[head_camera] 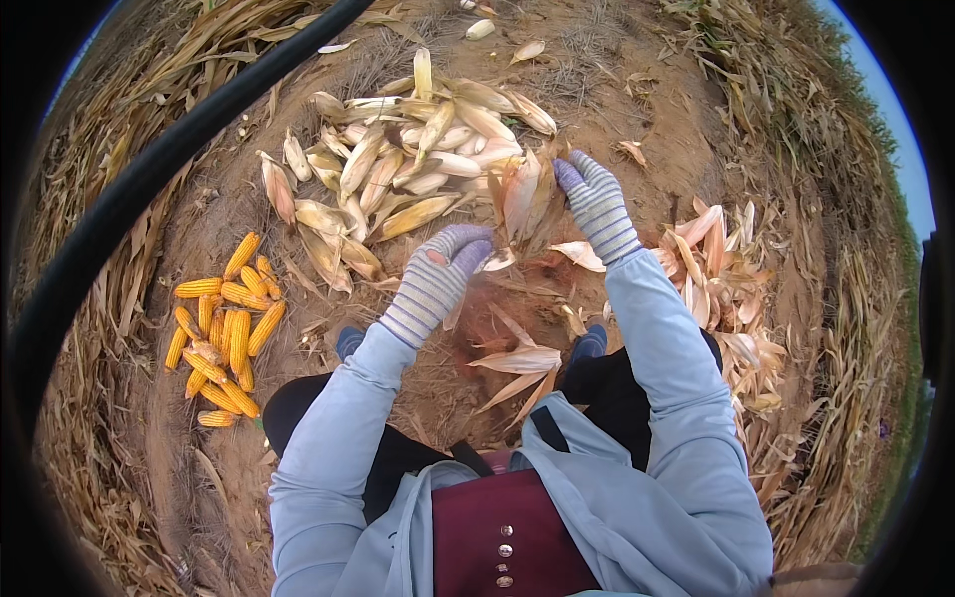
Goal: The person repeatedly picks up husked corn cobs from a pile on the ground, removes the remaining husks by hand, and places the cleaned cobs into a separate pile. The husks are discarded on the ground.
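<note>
Both my hands wear striped knit gloves with purple fingertips. Between them is an ear of corn in dry husk (521,195), its husk leaves partly spread. My right hand (593,200) grips its upper right end. Low on its left side, my left hand (442,274) has thumb and fingers pinched together at the husk's edge; whether it holds a leaf is not clear. Just beyond the hands lies a pile of unhusked corn ears (380,172). Husked yellow corn cobs (237,339) are heaped on the soil at the left.
Loose husks (735,306) form a heap at the right. An opened husk (522,361) lies between my feet. Dry corn stalks (791,112) border both sides. A black cable or strap (142,160) crosses the view at upper left. A pale ear (480,30) lies at the far edge.
</note>
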Demonstrator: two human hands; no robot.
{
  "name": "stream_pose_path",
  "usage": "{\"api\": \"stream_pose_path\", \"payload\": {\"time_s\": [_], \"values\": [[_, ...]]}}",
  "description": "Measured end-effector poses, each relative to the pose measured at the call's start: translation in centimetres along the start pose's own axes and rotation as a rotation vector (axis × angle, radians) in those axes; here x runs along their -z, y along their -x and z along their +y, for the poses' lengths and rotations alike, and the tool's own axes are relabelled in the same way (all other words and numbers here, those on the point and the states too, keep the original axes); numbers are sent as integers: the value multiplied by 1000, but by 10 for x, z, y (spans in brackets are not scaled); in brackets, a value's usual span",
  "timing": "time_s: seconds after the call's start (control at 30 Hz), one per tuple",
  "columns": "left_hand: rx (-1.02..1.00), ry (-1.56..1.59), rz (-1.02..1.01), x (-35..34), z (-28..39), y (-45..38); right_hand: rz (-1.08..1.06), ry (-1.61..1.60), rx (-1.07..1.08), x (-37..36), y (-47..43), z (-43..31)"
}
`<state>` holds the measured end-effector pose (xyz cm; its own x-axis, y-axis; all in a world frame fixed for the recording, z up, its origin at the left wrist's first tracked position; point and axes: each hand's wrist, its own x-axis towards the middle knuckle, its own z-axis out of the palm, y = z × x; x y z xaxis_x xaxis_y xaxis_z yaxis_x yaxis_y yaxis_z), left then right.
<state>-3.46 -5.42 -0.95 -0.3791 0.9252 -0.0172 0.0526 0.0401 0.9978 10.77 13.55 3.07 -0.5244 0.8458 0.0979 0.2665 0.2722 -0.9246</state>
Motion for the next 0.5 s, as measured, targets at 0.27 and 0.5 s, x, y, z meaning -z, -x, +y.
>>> {"api": "stream_pose_path", "payload": {"time_s": [0.27,0.5], "values": [[3,-198,121,-5,3,-21,-304,-150,79,-27,16,-13],[29,47,25,-12,12,-23,-391,-192,35,-26,20,-30]]}}
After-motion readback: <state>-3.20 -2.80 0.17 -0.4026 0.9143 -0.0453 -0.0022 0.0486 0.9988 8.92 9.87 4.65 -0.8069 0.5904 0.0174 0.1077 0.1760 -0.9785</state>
